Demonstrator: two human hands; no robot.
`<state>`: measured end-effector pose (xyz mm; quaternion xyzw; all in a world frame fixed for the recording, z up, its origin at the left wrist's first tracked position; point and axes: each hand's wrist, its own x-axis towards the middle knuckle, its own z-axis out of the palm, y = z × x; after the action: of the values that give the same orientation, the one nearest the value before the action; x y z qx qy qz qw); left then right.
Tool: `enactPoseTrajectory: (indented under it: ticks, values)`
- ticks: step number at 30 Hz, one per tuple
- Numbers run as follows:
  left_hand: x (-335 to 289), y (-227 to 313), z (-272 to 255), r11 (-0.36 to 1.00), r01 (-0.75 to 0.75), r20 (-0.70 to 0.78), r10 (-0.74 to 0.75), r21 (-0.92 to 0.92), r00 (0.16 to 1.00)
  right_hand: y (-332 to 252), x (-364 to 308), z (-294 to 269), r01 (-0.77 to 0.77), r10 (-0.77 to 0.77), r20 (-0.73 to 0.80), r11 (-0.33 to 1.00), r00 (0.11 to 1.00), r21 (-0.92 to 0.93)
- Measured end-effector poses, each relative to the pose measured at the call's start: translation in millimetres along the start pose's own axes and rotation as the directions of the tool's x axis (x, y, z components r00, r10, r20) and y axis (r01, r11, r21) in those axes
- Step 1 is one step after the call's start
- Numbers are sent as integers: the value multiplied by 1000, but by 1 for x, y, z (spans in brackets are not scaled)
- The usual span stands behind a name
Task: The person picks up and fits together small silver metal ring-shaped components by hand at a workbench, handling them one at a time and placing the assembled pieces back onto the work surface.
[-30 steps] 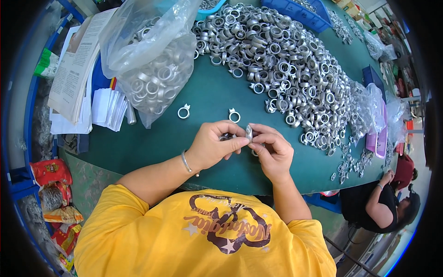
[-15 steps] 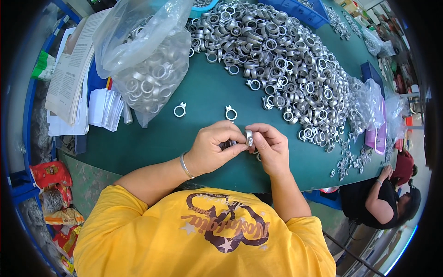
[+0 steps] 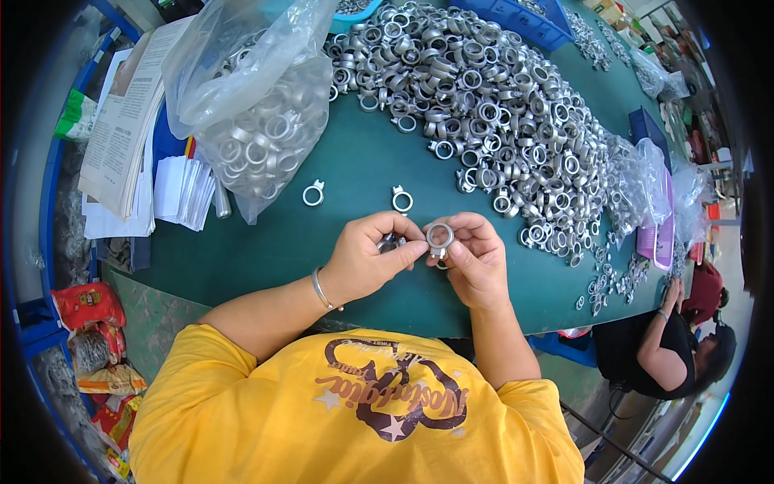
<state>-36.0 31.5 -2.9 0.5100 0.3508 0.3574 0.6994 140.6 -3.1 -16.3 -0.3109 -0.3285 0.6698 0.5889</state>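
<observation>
One silver metal ring (image 3: 439, 236) was pinched between the fingertips of both hands, held just above the near edge of the green table (image 3: 363, 161). The right hand (image 3: 477, 258) gripped its right side and the left hand (image 3: 372, 256) closed on its left, with a second small metal piece (image 3: 390, 242) tucked under the left fingers. Two loose rings (image 3: 313, 193) (image 3: 401, 199) lay on the table just beyond the hands. Farther back spread a large heap of rings (image 3: 500, 113), and at left a clear plastic bag (image 3: 254, 105) held more, beside stacked papers (image 3: 121, 137).
</observation>
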Motion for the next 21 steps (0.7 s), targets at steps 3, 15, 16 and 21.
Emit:
enactPoseTrajectory:
  ticks: [3,15,16,21]
  values:
    - [1,1,-4,995,100,67,-98,-21,993,2,-1,0,58,-60,-34,997,998,-44]
    - [7,-7,-5,867,277,142,-239,-414,961,-17,2,13,434,-424,263,380,866,-817]
    - [7,-7,-6,867,278,143,-240,-414,960,-20,2,13,441,-419,274,378,866,-814]
    - [9,-5,-11,741,278,121,-260,-611,958,-38,2,-7,-8,-316,-57,156,947,-988]
